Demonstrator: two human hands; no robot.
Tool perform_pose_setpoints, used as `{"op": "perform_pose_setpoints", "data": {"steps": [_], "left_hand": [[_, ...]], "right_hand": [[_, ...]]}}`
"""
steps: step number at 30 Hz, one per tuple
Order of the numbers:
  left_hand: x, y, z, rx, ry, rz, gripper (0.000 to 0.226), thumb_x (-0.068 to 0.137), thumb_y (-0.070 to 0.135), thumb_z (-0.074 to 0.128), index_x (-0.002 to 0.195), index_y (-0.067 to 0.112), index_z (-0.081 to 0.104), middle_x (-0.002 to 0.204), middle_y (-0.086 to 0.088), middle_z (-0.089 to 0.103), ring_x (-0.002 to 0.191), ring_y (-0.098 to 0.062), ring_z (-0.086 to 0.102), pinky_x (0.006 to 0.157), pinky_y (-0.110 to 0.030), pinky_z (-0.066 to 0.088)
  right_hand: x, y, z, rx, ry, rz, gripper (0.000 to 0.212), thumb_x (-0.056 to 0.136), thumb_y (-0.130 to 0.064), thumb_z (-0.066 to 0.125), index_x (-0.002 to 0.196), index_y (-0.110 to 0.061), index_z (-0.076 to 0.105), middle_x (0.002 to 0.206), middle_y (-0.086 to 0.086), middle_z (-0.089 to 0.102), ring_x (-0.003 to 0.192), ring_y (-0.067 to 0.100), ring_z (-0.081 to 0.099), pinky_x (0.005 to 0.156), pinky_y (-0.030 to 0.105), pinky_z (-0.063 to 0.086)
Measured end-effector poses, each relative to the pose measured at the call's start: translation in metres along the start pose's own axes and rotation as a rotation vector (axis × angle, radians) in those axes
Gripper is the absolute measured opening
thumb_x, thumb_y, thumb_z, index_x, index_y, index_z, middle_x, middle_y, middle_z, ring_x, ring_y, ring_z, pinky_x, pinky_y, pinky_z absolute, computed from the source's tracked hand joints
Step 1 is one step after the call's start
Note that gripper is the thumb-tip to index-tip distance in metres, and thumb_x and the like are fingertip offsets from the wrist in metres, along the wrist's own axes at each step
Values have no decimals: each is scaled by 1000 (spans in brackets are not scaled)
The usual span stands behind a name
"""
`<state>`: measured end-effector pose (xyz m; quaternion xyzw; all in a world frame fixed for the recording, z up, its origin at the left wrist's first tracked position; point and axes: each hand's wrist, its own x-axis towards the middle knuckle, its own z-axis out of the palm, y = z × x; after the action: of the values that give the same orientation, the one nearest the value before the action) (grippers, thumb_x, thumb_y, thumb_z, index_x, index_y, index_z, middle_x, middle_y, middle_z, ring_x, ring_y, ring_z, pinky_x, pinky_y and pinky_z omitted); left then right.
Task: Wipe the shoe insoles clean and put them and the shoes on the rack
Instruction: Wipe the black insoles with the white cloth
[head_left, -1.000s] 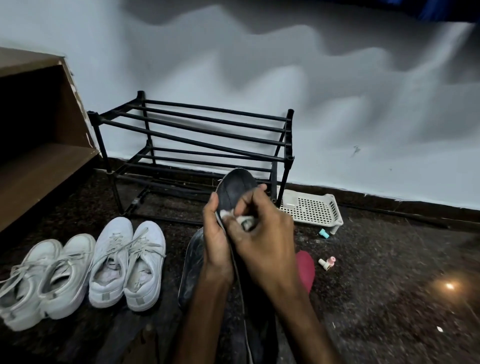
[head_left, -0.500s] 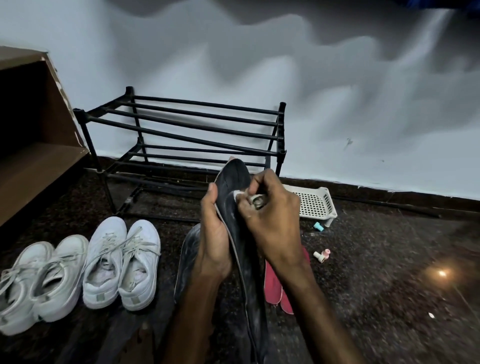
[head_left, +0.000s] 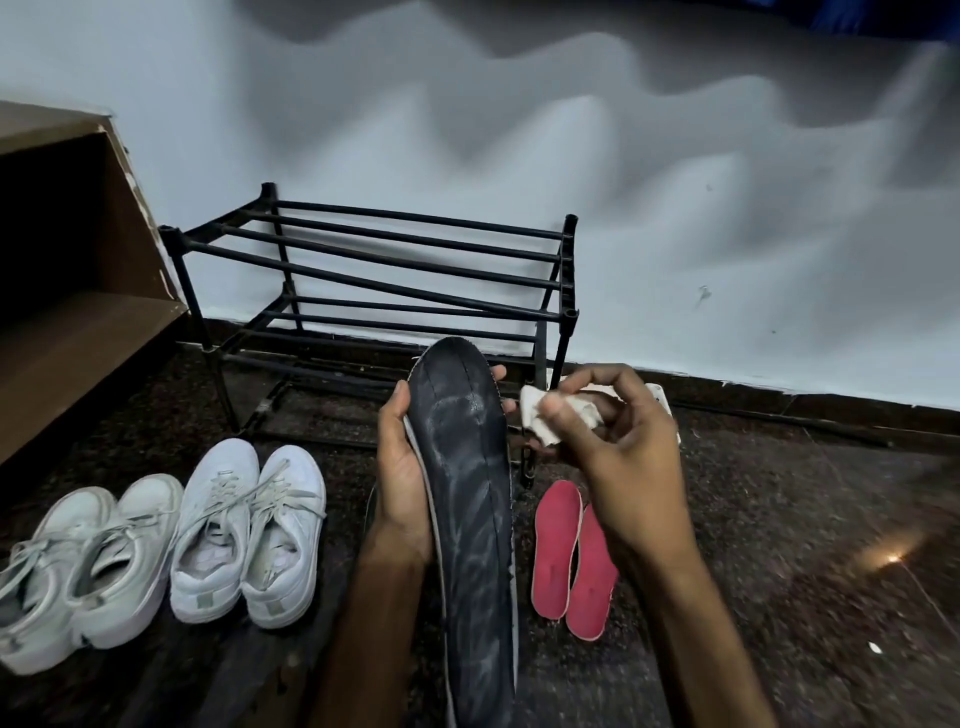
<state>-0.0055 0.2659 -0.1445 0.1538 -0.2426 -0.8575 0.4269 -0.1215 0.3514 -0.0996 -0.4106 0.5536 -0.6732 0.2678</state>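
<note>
Gripping black insole, wipe beside

Far off to the left of the fingers stands a brown wooden shelf unit, its chipped edge against the pale wall, where soft wavy shadows lie. Just behind the fingers, mostly hidden, a white plastic basket sits on the dark speckled floor, close to the dark skirting. Up and to the right of the fingers the wall carries a small scuff mark. Low to their right a glint of light shines on the floor, with a white speck lower still.
</note>
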Motion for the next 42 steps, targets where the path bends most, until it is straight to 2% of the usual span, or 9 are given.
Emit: {"op": "perform_pose_setpoints", "data": {"steps": [5,11,14,19,22,25,28,35,42], "left_hand": [[-4,-7,-2,-30,26,-62,71,96,57,33,120,-1,65,110,-19,67,95,-27,68,80,-35,58],[-1,-9,-1,-27,-49,-60,73,96,55,31,135,-4,52,115,-21,63,98,-28,65,83,-37,57],[1,-12,-2,-22,-74,-63,72,96,54,33,135,-4,52,120,-21,60,104,-27,64,88,-36,55],[0,-16,0,-4,-99,-75,65,94,52,34,104,2,74,104,-18,70,96,-26,69,85,-33,56],[2,-15,-1,10,-71,-48,64,94,52,36,111,2,72,110,-18,69,97,-25,68,85,-33,56],[6,-14,-7,19,-47,-19,69,96,55,36,136,1,53,133,-19,56,114,-29,57,93,-42,47],[9,-16,-12,-29,-52,-29,74,97,56,30,140,-2,46,137,-20,52,119,-31,52,91,-41,52],[4,-20,-7,-109,-129,-81,66,94,54,34,100,1,74,99,-15,70,91,-24,69,82,-31,58],[5,-27,-2,-134,-99,-102,55,93,48,41,121,6,62,119,-14,64,113,-24,60,102,-33,46]], "right_hand": [[5,4,-5,77,-156,149,29,77,-3,75,103,-13,70,110,6,71,96,24,68,81,29,57],[10,-6,1,-730,-96,-56,30,84,-13,74,102,-25,54,79,-8,66,66,2,62,60,7,44],[16,-13,9,-953,-147,-184,26,81,-12,74,93,-24,54,86,-9,60,76,3,56,60,9,37],[22,-8,15,-876,-139,-175,9,82,-23,76,89,-23,70,91,-8,57,89,7,57,80,19,45],[23,-13,6,-679,16,-152,5,84,-20,74,82,-20,70,93,-8,61,89,2,59,75,4,41],[21,-16,0,-339,77,-37,12,87,-19,70,80,-14,62,94,-3,72,86,14,69,87,37,56],[16,-15,1,-163,87,27,12,92,-15,64,85,-10,56,79,9,74,66,25,71,64,52,60],[17,9,12,-694,-128,-76,5,87,-30,71,88,-26,70,81,-12,69,71,-3,62,63,7,41],[30,20,34,-921,70,-514,11,90,-10,65,101,-10,66,95,3,62,91,21,55,81,26,41]]}}
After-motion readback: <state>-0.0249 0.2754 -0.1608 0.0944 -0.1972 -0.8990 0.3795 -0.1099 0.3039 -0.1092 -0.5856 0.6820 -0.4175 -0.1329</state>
